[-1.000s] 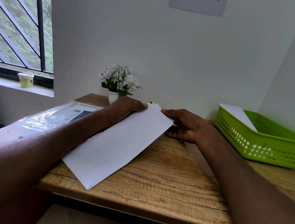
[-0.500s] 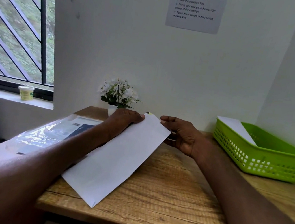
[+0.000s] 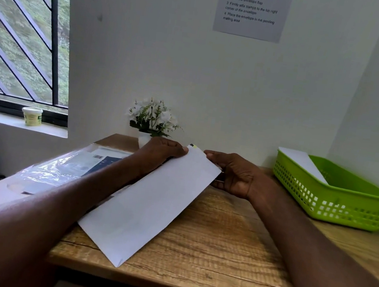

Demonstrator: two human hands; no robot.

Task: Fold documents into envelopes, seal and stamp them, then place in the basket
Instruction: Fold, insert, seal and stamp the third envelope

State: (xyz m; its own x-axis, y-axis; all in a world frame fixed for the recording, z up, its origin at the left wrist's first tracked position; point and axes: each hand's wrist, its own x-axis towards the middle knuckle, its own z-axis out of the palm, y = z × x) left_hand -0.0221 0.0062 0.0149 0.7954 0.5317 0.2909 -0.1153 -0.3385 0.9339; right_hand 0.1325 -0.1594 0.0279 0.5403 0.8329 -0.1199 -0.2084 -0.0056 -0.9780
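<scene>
A long white envelope (image 3: 150, 203) lies slanted on the wooden table (image 3: 225, 245). The left hand (image 3: 162, 150) pinches its far corner. The right hand (image 3: 232, 175) holds the far edge with curled fingers. The green basket (image 3: 336, 200) sits to the right, with another envelope (image 3: 302, 163) inside.

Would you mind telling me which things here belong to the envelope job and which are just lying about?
Part of the job: white envelope, left hand, right hand, green basket, instruction sheet.
Lying about: flower pot, tub on the sill, plastic packet.
</scene>
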